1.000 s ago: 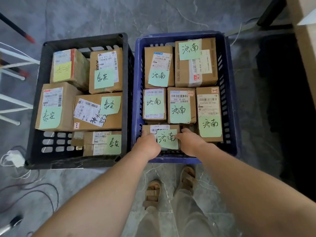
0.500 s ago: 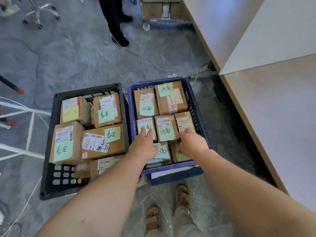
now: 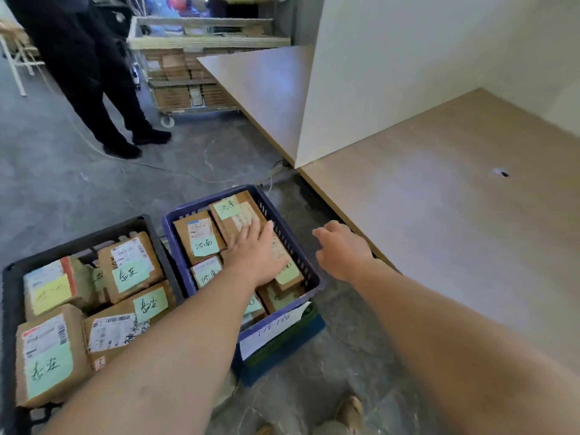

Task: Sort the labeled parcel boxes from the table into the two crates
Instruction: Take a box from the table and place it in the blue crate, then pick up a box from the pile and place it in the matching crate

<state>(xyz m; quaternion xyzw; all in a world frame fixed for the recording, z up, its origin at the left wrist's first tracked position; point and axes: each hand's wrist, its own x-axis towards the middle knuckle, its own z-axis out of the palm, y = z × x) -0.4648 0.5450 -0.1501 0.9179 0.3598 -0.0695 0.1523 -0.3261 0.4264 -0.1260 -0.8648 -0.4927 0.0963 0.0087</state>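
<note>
Two crates stand on the floor, both holding brown parcel boxes with green handwritten notes. The black crate (image 3: 94, 237) is at the left and the blue crate (image 3: 298, 265) at the right. My left hand (image 3: 254, 252) hovers over or rests on the boxes in the blue crate, fingers straight, holding nothing. My right hand (image 3: 342, 249) is in the air past the blue crate's right rim, by the table's edge, fingers loosely curled and empty. One box with a green note (image 3: 201, 237) lies just left of my left hand.
A wooden table (image 3: 439, 215) runs along the right, with a white upright panel (image 3: 392, 64) on it. Another person's dark legs (image 3: 103, 98) stand at the back left beside a wheeled cart of boxes (image 3: 188, 80). Cables cross the grey floor.
Both hands have let go of the small box at the blue crate's near end and lifted. The right hand moved out past the crate's rim; the view swung up to the table.
</note>
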